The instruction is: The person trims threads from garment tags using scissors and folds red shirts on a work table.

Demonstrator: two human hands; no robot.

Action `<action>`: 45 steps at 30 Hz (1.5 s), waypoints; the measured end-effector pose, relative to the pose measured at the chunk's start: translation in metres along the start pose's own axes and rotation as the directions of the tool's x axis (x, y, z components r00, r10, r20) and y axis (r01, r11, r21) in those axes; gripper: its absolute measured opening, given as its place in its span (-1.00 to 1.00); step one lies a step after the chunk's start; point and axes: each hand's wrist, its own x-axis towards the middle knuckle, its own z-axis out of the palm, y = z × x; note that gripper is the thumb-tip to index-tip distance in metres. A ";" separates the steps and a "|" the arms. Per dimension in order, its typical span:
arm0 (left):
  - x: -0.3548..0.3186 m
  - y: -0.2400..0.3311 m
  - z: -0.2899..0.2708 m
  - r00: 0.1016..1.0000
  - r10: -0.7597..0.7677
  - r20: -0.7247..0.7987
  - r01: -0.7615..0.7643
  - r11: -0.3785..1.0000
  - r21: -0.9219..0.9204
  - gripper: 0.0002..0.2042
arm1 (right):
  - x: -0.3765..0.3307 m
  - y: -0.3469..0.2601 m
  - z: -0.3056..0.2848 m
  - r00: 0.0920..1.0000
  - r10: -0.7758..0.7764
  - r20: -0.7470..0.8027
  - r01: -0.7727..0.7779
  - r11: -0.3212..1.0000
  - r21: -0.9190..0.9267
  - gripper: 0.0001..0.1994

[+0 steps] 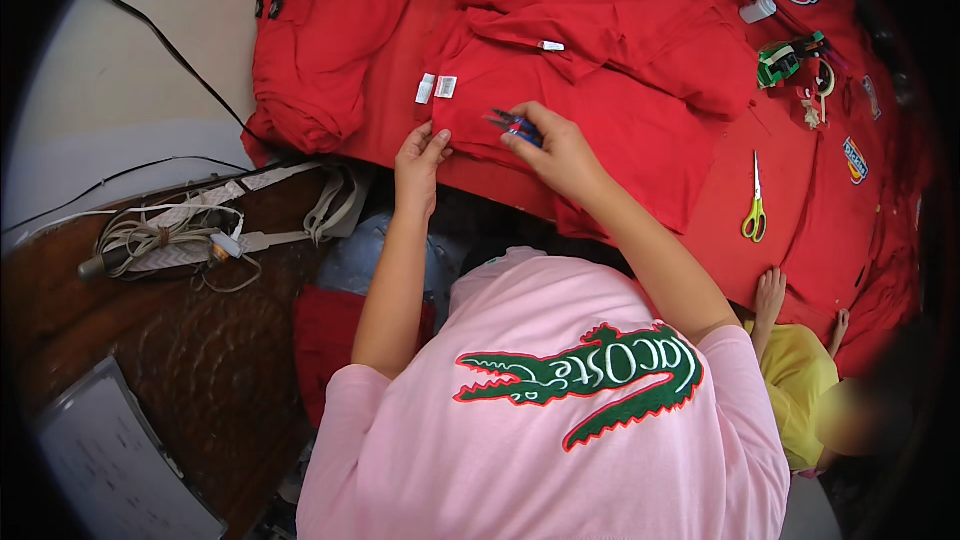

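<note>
A red garment (590, 130) lies spread over the near edge of the red-covered table, with white labels (446, 87) at its left side. My left hand (424, 160) pinches the garment's left edge just below those labels, thumb and fingers closed. To its right, my right hand (558, 148) is closed round small blue-handled thread snips (522, 128). The blades point left over the red cloth. Whether they touch it, I cannot tell.
Bundled red garments (320, 50) lie at the far left. Yellow-handled scissors (755, 205), a green tape dispenser (778, 65) and a white bottle (758, 10) sit on the right. A person in yellow (795, 390) is at the right edge. Coiled cables (150, 240) lie at left.
</note>
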 end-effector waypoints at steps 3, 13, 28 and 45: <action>-0.004 0.005 -0.001 0.998 -0.036 0.051 0.042 0.990 -0.137 -0.79 | 0.003 -0.006 0.010 0.996 -0.066 0.053 0.069 0.996 -0.055 -0.72; -0.030 0.061 0.038 0.989 0.064 0.134 -0.024 0.959 -0.282 -0.81 | 0.010 -0.039 0.015 0.998 -0.028 -0.050 0.033 0.995 0.093 -0.74; -0.031 0.081 0.049 0.964 0.207 0.166 -0.223 0.971 0.085 -0.77 | 0.059 -0.053 0.010 0.992 0.078 0.103 -0.102 0.963 0.251 -0.79; -0.032 0.076 0.046 0.986 0.036 0.161 0.011 0.959 -0.282 -0.80 | 0.023 -0.054 0.010 0.995 0.101 0.007 -0.100 0.973 0.208 -0.69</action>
